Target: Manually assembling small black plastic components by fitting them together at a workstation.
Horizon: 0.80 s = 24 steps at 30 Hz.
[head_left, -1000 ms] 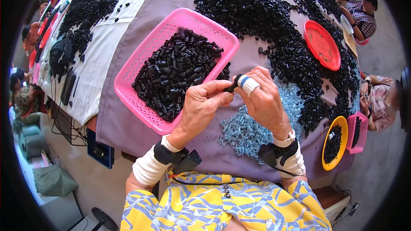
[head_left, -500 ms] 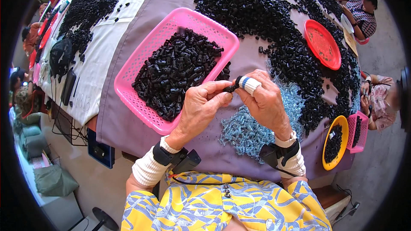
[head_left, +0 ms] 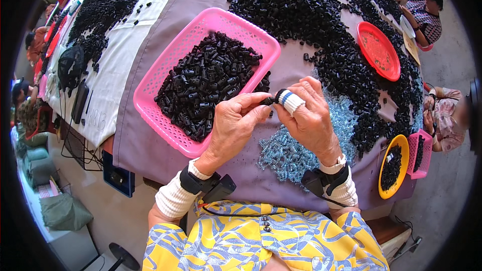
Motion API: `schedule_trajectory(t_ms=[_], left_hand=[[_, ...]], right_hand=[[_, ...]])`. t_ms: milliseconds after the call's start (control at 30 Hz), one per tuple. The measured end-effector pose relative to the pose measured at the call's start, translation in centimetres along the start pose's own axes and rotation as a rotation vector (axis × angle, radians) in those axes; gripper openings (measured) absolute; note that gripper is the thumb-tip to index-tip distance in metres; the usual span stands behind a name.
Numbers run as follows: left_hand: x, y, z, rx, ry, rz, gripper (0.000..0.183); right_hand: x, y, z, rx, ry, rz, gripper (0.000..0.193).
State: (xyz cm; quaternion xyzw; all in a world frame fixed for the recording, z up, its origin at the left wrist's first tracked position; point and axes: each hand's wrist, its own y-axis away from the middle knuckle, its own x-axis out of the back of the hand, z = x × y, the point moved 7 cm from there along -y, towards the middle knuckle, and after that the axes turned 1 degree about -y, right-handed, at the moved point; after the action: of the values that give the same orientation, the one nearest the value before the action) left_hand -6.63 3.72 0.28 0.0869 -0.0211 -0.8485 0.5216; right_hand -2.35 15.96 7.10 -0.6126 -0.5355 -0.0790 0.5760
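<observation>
My left hand (head_left: 235, 124) pinches a small black plastic cord lock (head_left: 268, 101) between thumb and forefinger, in front of my chest. My right hand (head_left: 309, 118) closes on the other end of the same piece; a white knitted finger sleeve (head_left: 291, 101) with a blue stripe and black end covers one finger. The fingers hide most of the cord lock. Left of my hands, a pink plastic basket (head_left: 150, 88) holds a heap of black cord locks (head_left: 206, 83). Pale bluish metal springs (head_left: 286, 151) lie heaped under and beside my right hand.
Loose black plastic parts (head_left: 286, 12) cover much of the purple-grey cloth (head_left: 241, 170) ahead and to the right. A red tray (head_left: 379, 50) rests among them. At the right edge stand a yellow bowl (head_left: 400, 143) and a pink basket (head_left: 427, 155), near other people.
My right hand's fingers have risen and shifted slightly around the cord lock. My left hand keeps its pinch in nearly the same place.
</observation>
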Motion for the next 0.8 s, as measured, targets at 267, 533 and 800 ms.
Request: schedule_trajectory(t_ms=[267, 533, 800], left_hand=[[0.5, 0.0, 0.1, -0.138, -0.092, 0.053, 0.024], [0.5, -0.1, 0.1, -0.151, -0.130, 0.039, 0.024], [0.6, -0.1, 0.1, -0.147, -0.175, 0.008, 0.024]], right_hand=[[-0.8, 0.3, 0.2, -0.002, -0.061, -0.033, 0.017], [-1.3, 0.5, 0.1, -0.052, 0.041, -0.113, 0.013], [-2.0, 0.5, -0.3, -0.046, 0.039, -0.166, 0.012]])
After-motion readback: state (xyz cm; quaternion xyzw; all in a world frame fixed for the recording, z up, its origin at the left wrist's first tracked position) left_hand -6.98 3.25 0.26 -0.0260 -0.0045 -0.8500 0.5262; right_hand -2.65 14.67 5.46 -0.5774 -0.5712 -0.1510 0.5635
